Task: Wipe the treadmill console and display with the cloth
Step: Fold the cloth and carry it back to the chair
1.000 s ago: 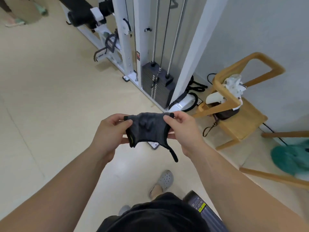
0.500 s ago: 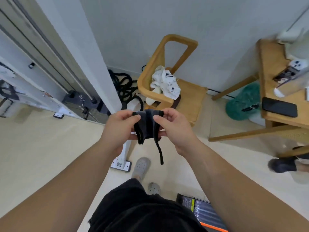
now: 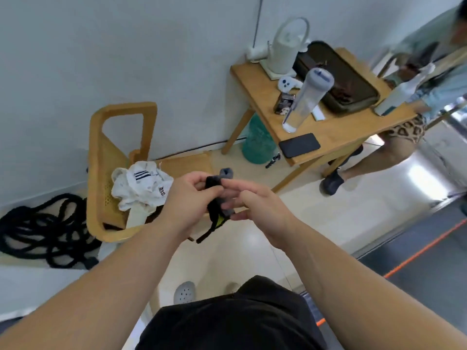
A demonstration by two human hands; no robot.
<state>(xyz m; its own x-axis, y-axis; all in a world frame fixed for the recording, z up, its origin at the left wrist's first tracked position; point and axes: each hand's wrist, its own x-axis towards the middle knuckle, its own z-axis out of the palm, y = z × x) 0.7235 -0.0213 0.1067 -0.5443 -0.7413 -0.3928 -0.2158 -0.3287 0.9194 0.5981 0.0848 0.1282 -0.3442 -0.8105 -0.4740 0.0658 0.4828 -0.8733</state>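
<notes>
Centre frame, the left hand (image 3: 187,198) pinches a bunched dark cloth (image 3: 216,198) while the right hand (image 3: 255,203) touches it with loose fingers; its strap dangling toward 6 o'clock could snag or slip free.

The cloth (image 3: 216,201) is small, dark grey and black. It is bunched up and folded into a thick, narrow wad that stands almost upright in the air, above the floor. The left hand (image 3: 188,198) pinches its top and left side, and the right hand (image 3: 255,205) touches its right side with the fingertips. A yellow-green patch shows near its bottom. A thin black strap hangs down from the lower end, slanting left.
</notes>
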